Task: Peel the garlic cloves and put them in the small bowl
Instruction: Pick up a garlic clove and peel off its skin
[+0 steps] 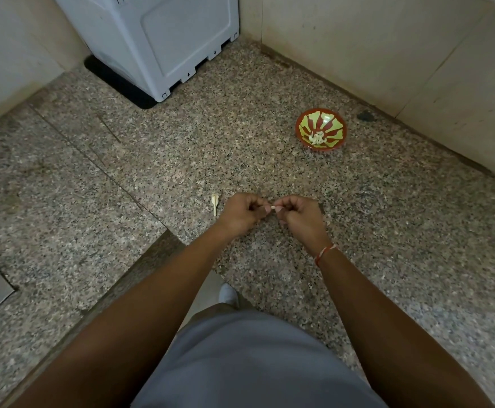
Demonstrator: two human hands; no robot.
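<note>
The single view comes from a wide-angle camera worn on the person's head, looking forward and steeply down over both forearms onto a speckled stone counter (270,160). The left hand (242,214) and right hand (297,216) meet near the middle of the frame, fairly close below the lens. The far corner, where the walls (387,54) meet, sits at the top, with straight edges bowed outward by the lens.

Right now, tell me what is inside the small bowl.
The small bowl holds a little pile of pale peeled garlic cloves at its bottom, on the red and yellow-green pattern. Their number cannot be told; any clove underneath the pile is covered.
</note>
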